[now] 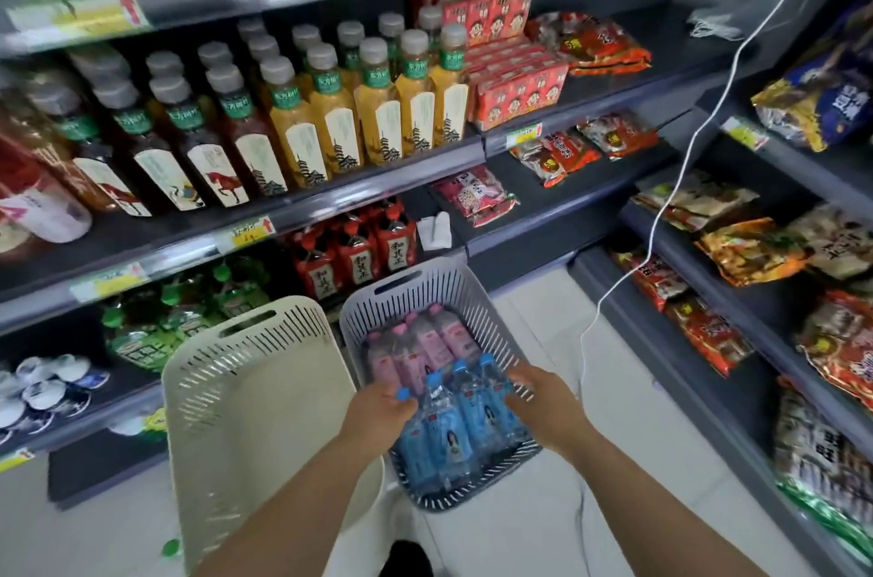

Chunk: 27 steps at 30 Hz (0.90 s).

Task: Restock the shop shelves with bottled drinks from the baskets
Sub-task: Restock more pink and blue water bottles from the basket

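Where the two rows of shelves [330,194] meet in a corner, only a small patch of white floor [534,316] is free. Two baskets stand there side by side. The cream basket [245,340] shows its bare inside. The grey basket [425,288] holds pink bottles [425,340] at the far end and blue bottles [477,416] nearer. The left hand [382,409] grips a blue bottle [402,394] by its neck. The right hand [538,401] curls at the grey basket's right rim; I cannot tell if it holds anything.

On the pale tiled floor [543,510], a grey slotted plastic basket [411,281] stands right of a cream slotted plastic basket [264,387]; inside the grey one, blue-labelled bottles [472,420] lie before pink-labelled bottles [425,342].
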{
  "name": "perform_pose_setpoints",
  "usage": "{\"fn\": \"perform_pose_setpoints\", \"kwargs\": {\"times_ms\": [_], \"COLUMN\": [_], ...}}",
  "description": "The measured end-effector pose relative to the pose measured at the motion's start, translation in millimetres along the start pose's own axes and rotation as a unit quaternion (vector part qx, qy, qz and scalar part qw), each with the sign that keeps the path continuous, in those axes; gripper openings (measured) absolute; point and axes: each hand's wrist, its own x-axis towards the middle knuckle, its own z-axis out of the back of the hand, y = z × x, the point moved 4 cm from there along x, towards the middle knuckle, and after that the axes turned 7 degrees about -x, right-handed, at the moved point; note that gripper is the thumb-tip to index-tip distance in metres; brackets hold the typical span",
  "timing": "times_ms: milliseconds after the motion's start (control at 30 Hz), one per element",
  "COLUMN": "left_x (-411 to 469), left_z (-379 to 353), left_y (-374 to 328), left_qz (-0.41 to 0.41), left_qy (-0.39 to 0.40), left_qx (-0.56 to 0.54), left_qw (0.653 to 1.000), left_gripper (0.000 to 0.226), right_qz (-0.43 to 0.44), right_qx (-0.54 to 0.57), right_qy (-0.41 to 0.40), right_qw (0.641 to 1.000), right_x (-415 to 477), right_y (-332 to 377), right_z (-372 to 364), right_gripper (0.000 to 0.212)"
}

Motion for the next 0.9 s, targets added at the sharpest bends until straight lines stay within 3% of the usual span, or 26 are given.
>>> {"fn": "perform_pose_setpoints", "kwargs": {"times_ms": [167, 300, 533, 667, 900], "left_x": [50.5, 91.9, 125.7, 121.3, 105.7], "left_z": [-35.0, -67.3, -103.1, -104.0, -49.4], "left_y": [20.8, 36.9, 65.9, 66.0, 12.4], "left_qz": [0.009, 0.036, 0.073, 0.059, -0.061], "left_qy": [0.024, 0.058, 0.096, 0.09, 0.028], "left_qx": [0.055, 0.085, 0.122, 0.1, -0.017], "left_qw": [0.998, 0.994, 0.985, 0.989, 0.998], "left_gripper": [0.017, 0.059, 0.1, 0.099, 0.086], "right_qz": [-0.009, -0.028, -0.059, -0.066, -0.045], "right_qx": [-0.006, 0.001, 0.055, 0.05, 0.003], "right_qy": [0.019, 0.029, 0.033, 0.041, 0.058], "right_qw": [1.0, 0.999, 0.996, 0.996, 0.997], "right_x": [36.3, 63.3, 86.5, 93.8, 118.1], "right_y": [-20.8, -34.9, -55.0, -59.1, -44.7], "right_z": [-22.5, -36.6, -56.9, -62.3, -74.1], "right_gripper": [0.042, 0.043, 0.044, 0.044, 0.047]}}
